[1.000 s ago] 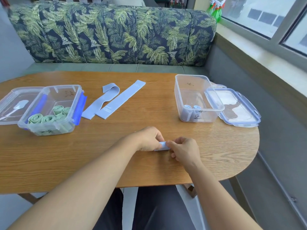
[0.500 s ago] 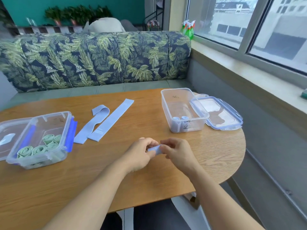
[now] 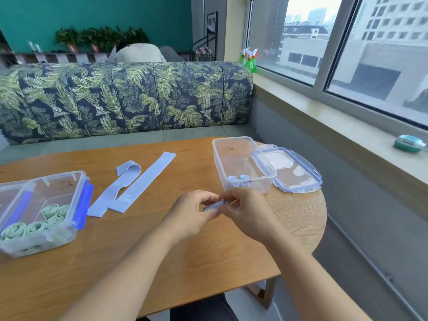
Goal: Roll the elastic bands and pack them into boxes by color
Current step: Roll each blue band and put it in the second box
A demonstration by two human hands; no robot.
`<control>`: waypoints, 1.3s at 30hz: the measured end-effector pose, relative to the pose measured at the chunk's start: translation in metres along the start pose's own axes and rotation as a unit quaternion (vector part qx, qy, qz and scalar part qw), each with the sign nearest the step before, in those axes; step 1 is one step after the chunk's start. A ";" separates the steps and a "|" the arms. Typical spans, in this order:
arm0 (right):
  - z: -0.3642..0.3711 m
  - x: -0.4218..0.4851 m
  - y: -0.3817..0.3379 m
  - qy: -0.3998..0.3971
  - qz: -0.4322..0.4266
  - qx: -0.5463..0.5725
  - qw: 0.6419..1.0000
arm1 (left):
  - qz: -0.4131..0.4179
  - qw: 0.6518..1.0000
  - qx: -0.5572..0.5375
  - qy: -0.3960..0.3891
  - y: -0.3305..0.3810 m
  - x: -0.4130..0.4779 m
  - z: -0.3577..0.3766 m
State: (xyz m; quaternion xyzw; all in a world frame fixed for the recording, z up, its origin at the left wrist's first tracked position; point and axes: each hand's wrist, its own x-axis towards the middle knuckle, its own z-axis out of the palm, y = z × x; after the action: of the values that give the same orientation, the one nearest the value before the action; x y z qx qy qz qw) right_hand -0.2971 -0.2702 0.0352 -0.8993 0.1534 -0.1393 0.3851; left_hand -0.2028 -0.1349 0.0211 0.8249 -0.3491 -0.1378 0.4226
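Both hands are together over the desk (image 3: 162, 262), right of its middle. The left hand (image 3: 192, 216) and right hand (image 3: 247, 214) each pinch one end of a small blue roll (image 3: 214, 206), which appears lifted off the wood. Judged step: finish the roll, then drop it in the clear box (image 3: 261, 185) near the far right edge, where two blue rolls (image 3: 238, 178) stand on end; its lid (image 3: 291, 170) lies just beside it. To do it well: hold the loose tail pressed under a finger so the coil cannot spring open, pass it to the right hand alone, and set it on end against the two inside so that they brace it. It must not go in the second box (image 3: 34, 246) at the left edge, which holds the green rolls (image 3: 46, 218). Two flat blue bands (image 3: 139, 184) lie unrolled between the boxes.
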 end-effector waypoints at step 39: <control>-0.081 0.169 0.053 -0.190 0.121 -0.355 0.907 | -0.021 0.980 0.193 -0.033 0.037 0.174 0.043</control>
State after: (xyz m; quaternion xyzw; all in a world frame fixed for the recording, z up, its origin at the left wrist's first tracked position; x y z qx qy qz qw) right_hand -0.1813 -0.4224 0.0730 -0.9605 0.2245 0.1458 0.0766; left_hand -0.1173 -0.2964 0.0361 0.8929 -0.3659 -0.1039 0.2408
